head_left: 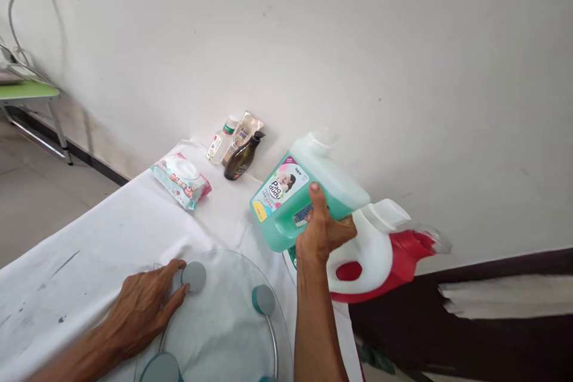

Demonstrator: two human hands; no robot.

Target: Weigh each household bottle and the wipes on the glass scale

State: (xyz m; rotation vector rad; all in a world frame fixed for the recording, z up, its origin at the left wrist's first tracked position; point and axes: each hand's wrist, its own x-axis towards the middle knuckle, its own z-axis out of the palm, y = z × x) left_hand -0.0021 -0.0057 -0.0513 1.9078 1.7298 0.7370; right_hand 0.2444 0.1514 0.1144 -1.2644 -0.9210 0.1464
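My right hand (320, 236) is closed around a tilted jug of green liquid detergent (286, 233) with a white cap and a "Pao dudu" label. Its thumb presses along the side; the other fingers are mostly hidden. Just behind and right of it are white and red jugs (380, 256), partly covered by my forearm. Low on the left, my left hand (150, 292) grips the edge of a round glass plate (224, 328). Its thumb and forefinger lie at one grey foot (194, 276) of the plate, and the remaining fingers are partly out of sight.
A packet of wet wipes (181, 179) lies on the white-covered table (111, 221). By the wall stand a dark pump bottle (242, 159), a clear bottle (220, 144) and a beige pouch (248, 127). A green-topped folding table (29, 91) is at far left.
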